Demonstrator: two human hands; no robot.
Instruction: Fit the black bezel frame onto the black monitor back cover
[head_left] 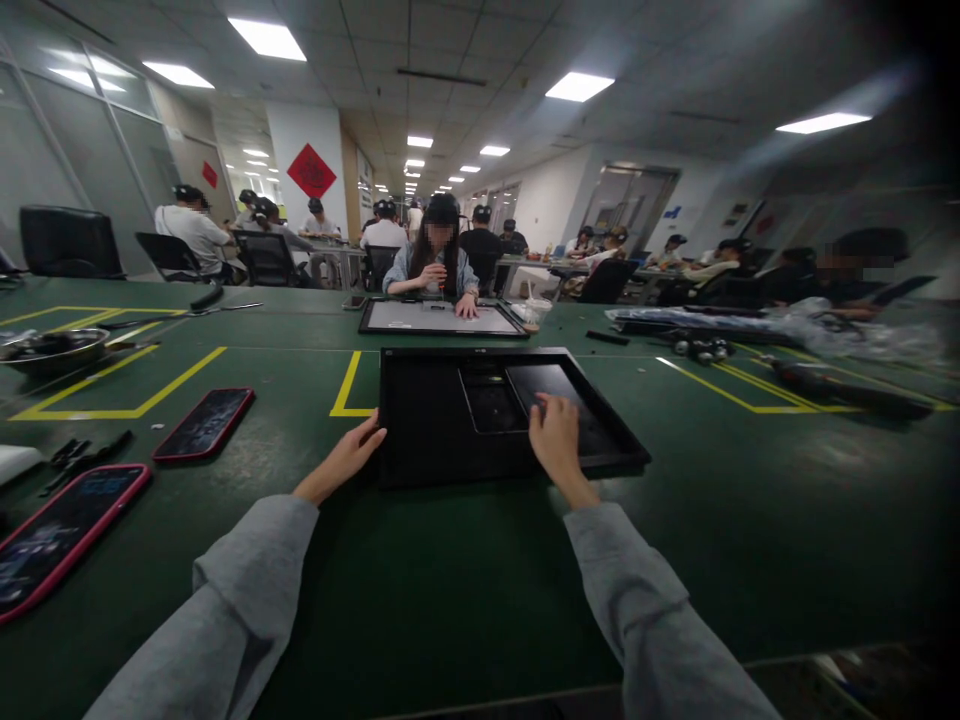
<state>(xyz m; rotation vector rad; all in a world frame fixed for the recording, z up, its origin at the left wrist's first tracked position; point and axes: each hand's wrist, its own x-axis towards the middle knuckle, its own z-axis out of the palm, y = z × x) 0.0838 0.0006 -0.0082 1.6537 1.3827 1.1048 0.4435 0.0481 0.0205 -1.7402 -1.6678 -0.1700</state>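
A large black flat panel (427, 415), like a monitor lying on its face, rests on the green table (465, 580) in front of me. My left hand (346, 460) lies against its near left edge, fingers stretched out and holding nothing. My right hand (555, 435) rests on top of the panel, on a glossy dark rectangular plate (559, 385) beside a recessed square (487, 400); its fingers are curled down onto the plate, and I cannot make out anything held in them. Both arms wear grey sleeves.
Two phones in red cases (204, 423) (64, 525) lie at the left, with small black tools (82, 455) and a metal bowl (52, 350). Yellow tape lines (346, 385) mark the table. Opposite, a person (439, 265) works on a white-faced panel (442, 318). Cables and parts (750, 335) lie at the right.
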